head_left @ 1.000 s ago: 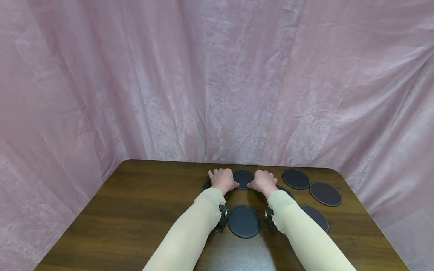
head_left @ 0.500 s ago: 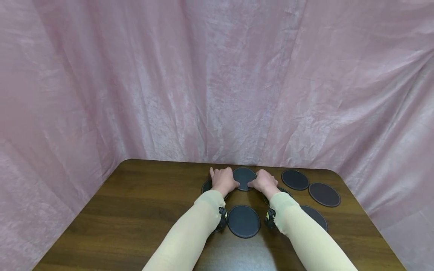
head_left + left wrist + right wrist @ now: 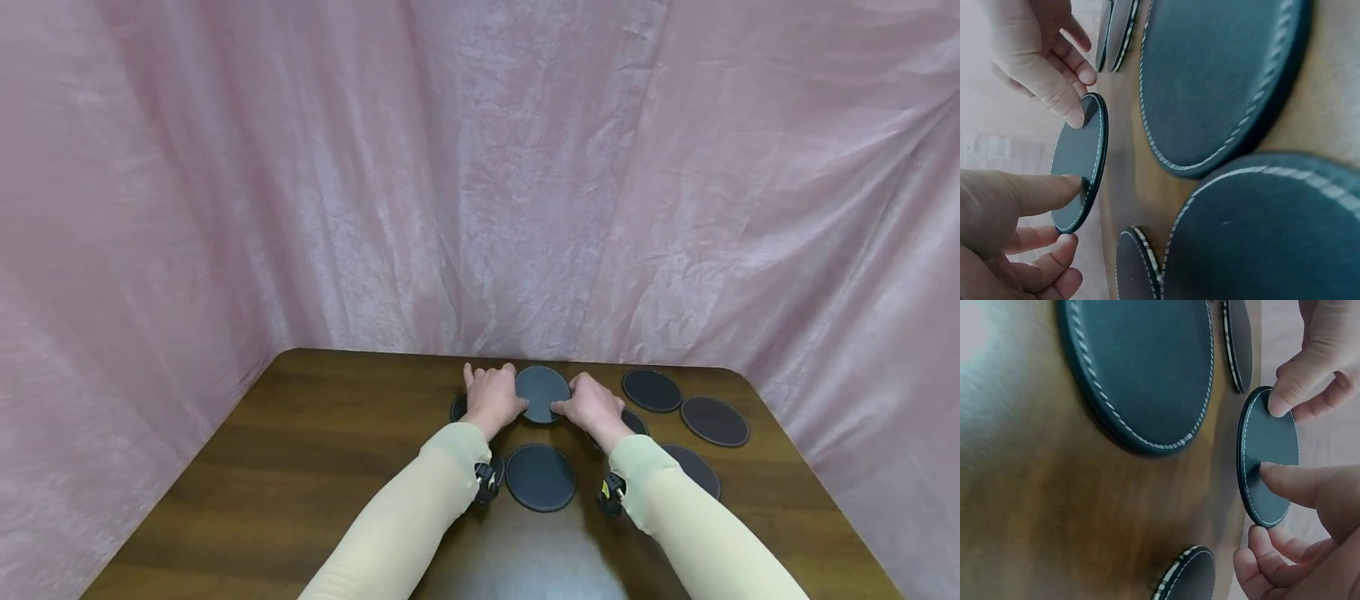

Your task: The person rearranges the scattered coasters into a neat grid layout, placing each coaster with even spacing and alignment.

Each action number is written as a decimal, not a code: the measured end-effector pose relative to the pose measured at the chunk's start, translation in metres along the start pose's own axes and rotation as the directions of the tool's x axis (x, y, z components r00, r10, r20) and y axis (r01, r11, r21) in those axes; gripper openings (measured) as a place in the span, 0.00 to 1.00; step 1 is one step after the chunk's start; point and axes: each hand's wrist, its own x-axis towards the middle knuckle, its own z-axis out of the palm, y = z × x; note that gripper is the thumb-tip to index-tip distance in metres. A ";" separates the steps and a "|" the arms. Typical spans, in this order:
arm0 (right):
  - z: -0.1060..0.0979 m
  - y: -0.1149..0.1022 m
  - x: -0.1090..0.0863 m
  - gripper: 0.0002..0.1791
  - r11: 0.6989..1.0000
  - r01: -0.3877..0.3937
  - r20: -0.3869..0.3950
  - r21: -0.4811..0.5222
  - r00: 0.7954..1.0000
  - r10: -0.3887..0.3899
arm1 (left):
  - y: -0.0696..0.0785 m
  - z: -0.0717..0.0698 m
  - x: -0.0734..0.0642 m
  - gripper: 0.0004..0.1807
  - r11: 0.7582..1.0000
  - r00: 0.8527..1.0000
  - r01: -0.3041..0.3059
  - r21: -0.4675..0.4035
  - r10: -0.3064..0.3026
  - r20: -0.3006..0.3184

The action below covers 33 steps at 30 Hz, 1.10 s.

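Observation:
Both my hands pinch one round dark coaster (image 3: 543, 393) with pale edge stitching, near the table's back edge. My left hand (image 3: 492, 397) holds its left side, thumb on the top face and fingers beneath. On the opposite side my right hand (image 3: 592, 406) grips it the same way. In the left wrist view the held coaster (image 3: 1079, 159) looks raised off the wood. Just in front lies another coaster (image 3: 540, 477) flat on the table. Partly covered by my hands and sleeves are a coaster (image 3: 458, 407) at left and one (image 3: 634, 422) at right.
The brown wooden table (image 3: 315, 467) ends at a pink curtain (image 3: 480, 183) behind. Two coasters, one at the back (image 3: 652, 390) and one at the far right (image 3: 715, 421), lie flat. A further coaster (image 3: 693, 471) sits beside my right sleeve.
The coaster between my hands has risen and tilted, its face now looking lighter and larger. My right hand has shifted slightly to the right. The other coasters stay put.

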 end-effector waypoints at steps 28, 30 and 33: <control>0.011 0.000 -0.025 0.27 0.990 0.016 -0.020 -0.142 1.000 -0.019 | -0.004 0.014 -0.030 0.27 0.997 0.998 -0.008 0.074 0.003 0.066; 0.012 -0.001 -0.026 0.28 0.988 0.022 -0.018 -0.151 1.000 -0.025 | -0.005 0.013 -0.031 0.25 0.997 0.998 -0.009 0.070 0.005 0.062; 0.012 -0.002 -0.026 0.31 0.986 0.032 -0.011 -0.167 0.999 -0.034 | -0.007 0.012 -0.032 0.23 0.998 0.999 -0.014 0.062 0.011 0.053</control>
